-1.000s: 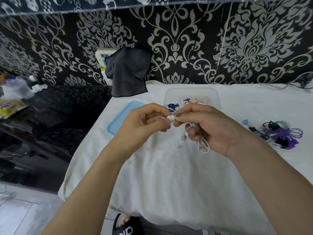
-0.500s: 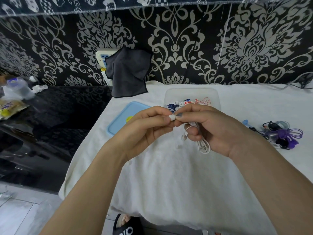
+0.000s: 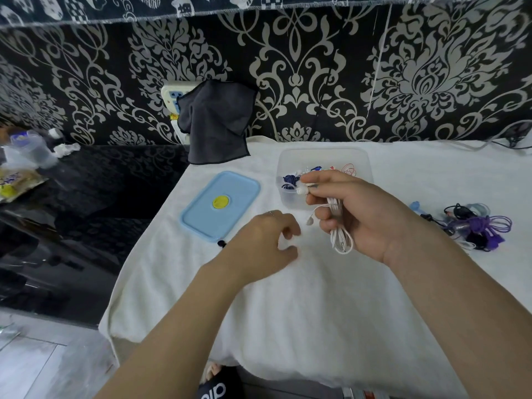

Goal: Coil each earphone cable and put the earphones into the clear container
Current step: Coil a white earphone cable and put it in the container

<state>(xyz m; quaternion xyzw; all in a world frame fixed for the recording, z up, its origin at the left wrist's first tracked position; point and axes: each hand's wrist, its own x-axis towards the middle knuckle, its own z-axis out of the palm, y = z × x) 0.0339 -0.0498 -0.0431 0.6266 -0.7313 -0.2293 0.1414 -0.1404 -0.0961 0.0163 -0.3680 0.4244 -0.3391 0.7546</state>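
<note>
My right hand (image 3: 365, 214) grips a coiled white earphone (image 3: 339, 237), pinching one earbud between thumb and forefinger just in front of the clear container (image 3: 325, 156); a second earbud dangles below the fingers. The container stands at the back middle of the white cloth and holds several coiled earphones in blue, white and red. My left hand (image 3: 264, 243) hovers low over the cloth to the left, fingers loosely curled, holding nothing. A tangle of purple, black and clear earphones (image 3: 475, 228) lies on the cloth at the right.
A light blue lid (image 3: 220, 205) with a yellow spot lies left of the container. A dark grey cloth (image 3: 216, 122) hangs on the wall over a power strip. A glossy black counter (image 3: 72, 211) with packets lies to the left.
My left hand let go of the earbud and dropped down and to the left. My right hand kept the coiled white earphone and stayed near the container.
</note>
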